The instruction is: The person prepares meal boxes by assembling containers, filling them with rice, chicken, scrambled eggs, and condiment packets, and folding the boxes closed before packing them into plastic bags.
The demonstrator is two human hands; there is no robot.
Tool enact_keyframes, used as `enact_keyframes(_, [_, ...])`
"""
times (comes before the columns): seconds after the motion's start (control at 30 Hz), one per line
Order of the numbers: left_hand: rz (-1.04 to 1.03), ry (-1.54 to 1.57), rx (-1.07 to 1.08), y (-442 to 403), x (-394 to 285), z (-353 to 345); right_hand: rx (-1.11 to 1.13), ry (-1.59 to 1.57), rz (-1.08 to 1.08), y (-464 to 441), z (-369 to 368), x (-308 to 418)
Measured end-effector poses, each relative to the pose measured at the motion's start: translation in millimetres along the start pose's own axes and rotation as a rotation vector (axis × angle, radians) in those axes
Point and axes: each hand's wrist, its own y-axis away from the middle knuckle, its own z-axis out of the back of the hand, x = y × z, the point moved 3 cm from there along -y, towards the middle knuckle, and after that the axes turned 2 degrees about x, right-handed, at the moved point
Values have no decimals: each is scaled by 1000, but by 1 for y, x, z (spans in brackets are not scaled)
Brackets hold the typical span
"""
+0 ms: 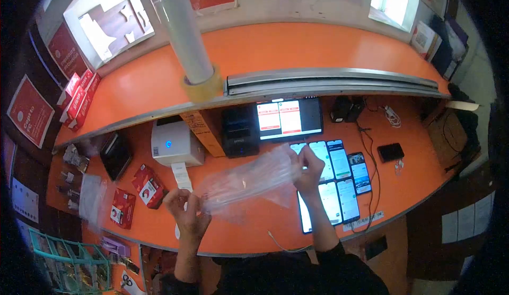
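Observation:
A clear plastic bag [249,181] is stretched out between both hands above the orange desk. At its left end, my left hand [186,213] pinches the plastic with fingers closed. My right hand [308,169] grips the other end, just over the rows of phones. Several phones [330,202] with lit screens lie side by side under and beyond my right wrist. Behind my left hand, a white label printer [175,141] has a strip of paper [182,177] hanging from its front.
Red boxes [147,185] lie left of the printer. A black printer [239,130] and a lit tablet [289,119] stand under the raised shelf [297,46]. On that shelf, a plastic roll [188,40] stands in a tape roll [204,85]. Cables [375,189] cross the right side.

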Motion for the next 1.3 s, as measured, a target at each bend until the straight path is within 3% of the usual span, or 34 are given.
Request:
enact_keyframes(0.03, [-28, -48, -12, 1, -2, -1, -7, 1, -4, 3, -7, 6])
enact_keyframes(0.07, [-56, -96, -25, 1, -6, -2, -93, -264, -267, 2, -16, 5])
enact_keyframes(0.1, [59, 99, -118, -4, -12, -7, -170, -533, -529, 2, -24, 0])
enact_keyframes(0.13, [174, 290, -199, -4, -19, -11, -81, -638, -696, 8, -31, -4])
enact_keyframes(0.17, [429, 690, -279, 10, -17, -27, -17, -542, -475, 18, -41, -1])
enact_keyframes(0.2, [425, 689, -280, 23, -9, -34, 44, -440, -254, 27, -49, 2])
enact_keyframes(0.27, [149, 278, -164, 46, -5, -50, 65, -391, -246, 23, -39, -1])
enact_keyframes(0.33, [21, 69, -95, 62, -1, -49, 99, -299, -242, 20, -22, -6])
enact_keyframes(0.47, [68, 66, -207, 59, 21, -2, 170, -150, -278, 9, 1, -20])
enact_keyframes(0.5, [78, 71, -223, 59, 20, 6, 56, -258, -353, 1, 3, -21])
enact_keyframes(0.53, [81, 79, -222, 54, 11, 4, 185, -45, -478, 4, 1, -45])
enact_keyframes(0.57, [210, 171, -69, 44, 1, -7, 178, 58, -225, 8, -10, -77])
enact_keyframes(0.6, [335, 259, 85, 40, -7, -19, 326, 98, -375, 12, -16, -93])
enact_keyframes(0.63, [331, 257, 81, 45, -11, -28, 488, 157, -513, 17, -22, -107])
enact_keyframes(0.7, [476, 201, 399, 65, -10, -54, 490, 246, -535, 22, -34, -124])
enact_keyframes(0.8, [529, 196, 487, 66, -23, -66, 533, 346, -569, 25, -43, -142])
enact_keyframes(0.97, [483, 162, 431, 66, -24, -71, 555, 400, -534, 22, -44, -144])
enact_keyframes(1.03, [658, 97, 618, 68, -23, -73, 571, 411, -530, 22, -43, -136])
enact_keyframes(1.07, [665, 98, 610, 67, -25, -73, 557, 395, -555, 17, -39, -120])
enact_keyframes(1.1, [409, -110, 403, 60, -33, -69, 543, 377, -578, 13, -39, -106])
enact_keyframes(1.13, [283, -206, 300, 57, -36, -67, 550, 376, -567, 16, -44, -97])
enact_keyframes(1.17, [166, -316, 188, 54, -39, -65, 559, 165, -402, 23, -51, -80])
enact_keyframes(1.2, [-63, -240, 154, 51, -41, -70, 564, -46, -240, 30, -58, -63])
enact_keyframes(1.27, [-276, -169, 112, 59, -35, -78, 699, -10, -179, 27, -66, 10])
enact_keyframes(1.3, [37, 63, 211, 66, -16, -84, 818, 30, -118, 26, -68, 36])
